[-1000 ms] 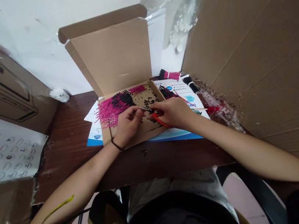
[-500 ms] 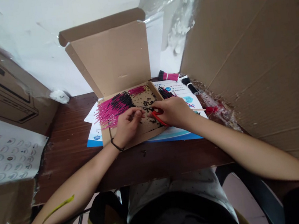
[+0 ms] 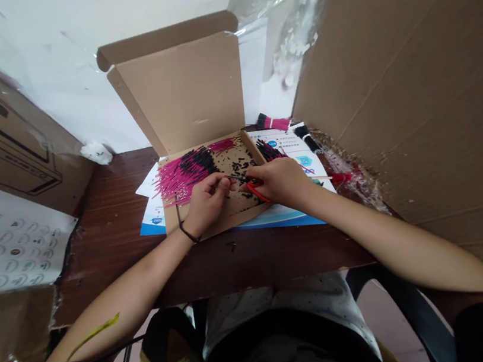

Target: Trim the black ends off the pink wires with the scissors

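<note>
Left hand point(image 3: 205, 203), 11 o'clock from wearer: thumb and fingertips pinched together, can't tell on what. Right hand point(image 3: 285, 181), 1 o'clock: gripping red-handled scissors point(image 3: 255, 192), blades toward 9, tips at left fingers. Open box point(image 3: 216, 226) beneath both, 12 o'clock. Pink-and-black wires point(image 3: 174, 181) piled at its 10; black scraps point(image 3: 239, 165) at 1. Tied pink bundle point(image 3: 279, 123) farthest, 1 o'clock.

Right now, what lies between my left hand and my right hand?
In the head view, the blades of red-handled scissors, held in your right hand, point toward your left hand, over small black scraps in a brown cardboard box.
</note>
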The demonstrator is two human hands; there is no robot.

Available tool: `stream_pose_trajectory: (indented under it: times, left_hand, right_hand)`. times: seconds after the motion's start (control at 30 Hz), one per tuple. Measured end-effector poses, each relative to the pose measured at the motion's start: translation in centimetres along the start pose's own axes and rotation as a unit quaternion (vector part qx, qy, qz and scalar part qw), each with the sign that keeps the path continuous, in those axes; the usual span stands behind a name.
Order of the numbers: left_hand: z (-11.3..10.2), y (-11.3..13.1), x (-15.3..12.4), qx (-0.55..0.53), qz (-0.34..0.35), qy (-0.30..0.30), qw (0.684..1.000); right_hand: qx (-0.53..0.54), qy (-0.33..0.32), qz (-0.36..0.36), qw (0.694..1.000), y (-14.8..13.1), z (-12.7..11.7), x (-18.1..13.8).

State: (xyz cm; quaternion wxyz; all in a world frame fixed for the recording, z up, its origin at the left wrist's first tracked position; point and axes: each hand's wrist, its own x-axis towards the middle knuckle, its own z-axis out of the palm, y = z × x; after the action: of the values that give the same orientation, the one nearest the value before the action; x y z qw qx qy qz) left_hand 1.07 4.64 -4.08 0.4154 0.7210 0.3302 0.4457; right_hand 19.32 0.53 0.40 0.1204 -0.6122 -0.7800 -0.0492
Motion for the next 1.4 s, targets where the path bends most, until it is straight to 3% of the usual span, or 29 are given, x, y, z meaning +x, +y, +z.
stream_pose_trajectory:
  times: [0.37, 1.4]
  left_hand:
    - [0.18, 0.28, 0.2, -0.084, -0.014, 0.018, 0.996]
    - [0.21, 0.08, 0.11, -0.066, -0.03, 0.025, 0.997]
  right_hand:
    - [0.055, 0.033, 0.032, 0.997, -0.02, 0.52, 0.11]
    - [0.079, 0.047, -0.007, 0.996, -0.07, 0.49, -0.17]
